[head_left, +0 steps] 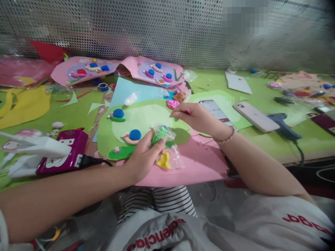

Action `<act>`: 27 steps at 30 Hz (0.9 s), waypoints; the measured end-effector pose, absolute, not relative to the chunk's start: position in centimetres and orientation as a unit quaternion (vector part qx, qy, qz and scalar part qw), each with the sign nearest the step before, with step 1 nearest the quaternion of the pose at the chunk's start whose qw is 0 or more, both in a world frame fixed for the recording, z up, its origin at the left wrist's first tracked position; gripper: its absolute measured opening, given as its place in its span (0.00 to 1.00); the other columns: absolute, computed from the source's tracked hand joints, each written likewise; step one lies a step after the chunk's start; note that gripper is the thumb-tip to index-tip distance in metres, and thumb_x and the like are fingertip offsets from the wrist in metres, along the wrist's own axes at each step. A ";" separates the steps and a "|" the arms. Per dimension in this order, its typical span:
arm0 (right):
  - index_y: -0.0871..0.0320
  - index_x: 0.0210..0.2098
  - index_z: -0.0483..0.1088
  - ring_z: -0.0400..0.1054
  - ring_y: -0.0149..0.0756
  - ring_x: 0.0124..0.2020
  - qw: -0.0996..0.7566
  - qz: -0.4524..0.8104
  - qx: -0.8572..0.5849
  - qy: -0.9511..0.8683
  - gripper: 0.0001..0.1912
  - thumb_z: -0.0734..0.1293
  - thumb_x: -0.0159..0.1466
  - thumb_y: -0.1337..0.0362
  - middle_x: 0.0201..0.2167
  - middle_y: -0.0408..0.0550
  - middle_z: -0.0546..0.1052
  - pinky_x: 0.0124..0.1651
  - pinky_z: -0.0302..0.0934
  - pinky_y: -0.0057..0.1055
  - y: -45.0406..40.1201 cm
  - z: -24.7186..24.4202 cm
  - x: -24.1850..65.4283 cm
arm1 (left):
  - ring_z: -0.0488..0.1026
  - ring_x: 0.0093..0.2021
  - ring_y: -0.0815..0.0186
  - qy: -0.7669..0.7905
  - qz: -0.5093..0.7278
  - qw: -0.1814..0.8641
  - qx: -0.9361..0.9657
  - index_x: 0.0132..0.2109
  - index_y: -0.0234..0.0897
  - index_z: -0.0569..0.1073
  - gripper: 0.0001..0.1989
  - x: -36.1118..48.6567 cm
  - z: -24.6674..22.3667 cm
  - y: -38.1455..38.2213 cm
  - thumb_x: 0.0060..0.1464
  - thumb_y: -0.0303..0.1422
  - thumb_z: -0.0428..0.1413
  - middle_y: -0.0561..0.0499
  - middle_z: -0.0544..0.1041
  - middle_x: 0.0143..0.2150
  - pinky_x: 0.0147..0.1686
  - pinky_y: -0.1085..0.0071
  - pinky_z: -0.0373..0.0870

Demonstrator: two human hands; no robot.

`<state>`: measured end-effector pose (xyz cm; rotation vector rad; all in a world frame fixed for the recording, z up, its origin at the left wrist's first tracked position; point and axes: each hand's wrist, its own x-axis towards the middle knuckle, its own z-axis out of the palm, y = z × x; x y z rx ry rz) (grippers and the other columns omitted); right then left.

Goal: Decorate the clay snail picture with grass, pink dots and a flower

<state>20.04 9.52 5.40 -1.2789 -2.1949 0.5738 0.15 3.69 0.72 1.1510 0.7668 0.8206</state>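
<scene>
Green table, left hand (144,156) gripping bagged green clay (161,134), right hand (195,116) pinched closed above green cutout (142,111).

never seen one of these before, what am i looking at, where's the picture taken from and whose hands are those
There is no machine here. The only picture comes from a camera worn on a person's head, looking forward and down, so the bare arms reaching in are that person's own.

The left hand holds a clear bag with something soft and green inside. The right hand has its fingertips close together above the green sheet; what they may hold is too small to tell.

On that sheet sit two blue-shelled snail figures, one upper, one lower. A pink sheet lies partly under it. To the right are two phones, one screen up, one face down; to the left is a purple power strip.
</scene>
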 end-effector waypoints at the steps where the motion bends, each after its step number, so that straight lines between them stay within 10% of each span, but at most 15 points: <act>1: 0.62 0.28 0.70 0.65 0.26 0.27 0.259 0.215 -0.480 -0.810 0.14 0.60 0.64 0.61 0.25 0.46 0.74 0.32 0.58 0.26 9.5 5.4 20.1 | 0.56 0.19 0.77 0.343 0.368 0.693 0.516 0.41 0.39 0.61 0.09 0.2 0.7 3.7 0.58 0.39 0.50 0.60 0.61 0.24 0.20 0.77 0.54; 7: 0.62 0.21 0.64 0.57 0.22 0.21 0.280 0.265 -0.433 -0.815 0.19 0.60 0.64 0.56 0.18 0.42 0.68 0.27 0.52 0.24 9.2 5.8 19.8 | 0.56 0.19 0.77 0.347 0.361 0.693 0.518 0.40 0.38 0.61 0.08 0.2 0.7 3.6 0.59 0.38 0.49 0.60 0.62 0.24 0.21 0.77 0.55; 17: 0.64 0.36 0.67 0.46 0.22 0.17 0.293 0.465 -0.374 -0.747 0.13 0.53 0.67 0.67 0.17 0.36 0.54 0.20 0.43 0.23 7.1 5.9 19.1 | 0.57 0.21 0.75 0.360 0.347 0.647 0.575 0.44 0.40 0.63 0.09 -0.1 0.3 3.4 0.60 0.39 0.47 0.58 0.62 0.27 0.23 0.76 0.58; 24: 0.61 0.22 0.58 0.49 0.22 0.21 0.232 0.267 -0.351 -0.867 0.16 0.59 0.65 0.62 0.19 0.39 0.58 0.25 0.47 0.24 5.7 6.5 17.8 | 0.67 0.44 0.64 0.424 0.329 0.522 0.662 0.47 0.39 0.65 0.12 0.1 1.0 3.4 0.57 0.37 0.50 0.50 0.70 0.41 0.43 0.69 0.63; 27: 0.59 0.20 0.53 0.48 0.23 0.21 0.247 0.221 -0.328 -0.885 0.17 0.57 0.65 0.66 0.18 0.38 0.55 0.25 0.46 0.24 5.8 6.7 17.8 | 0.68 0.40 0.67 0.398 0.336 0.569 0.636 0.48 0.39 0.64 0.13 0.2 1.3 3.3 0.56 0.37 0.52 0.50 0.70 0.42 0.37 0.72 0.65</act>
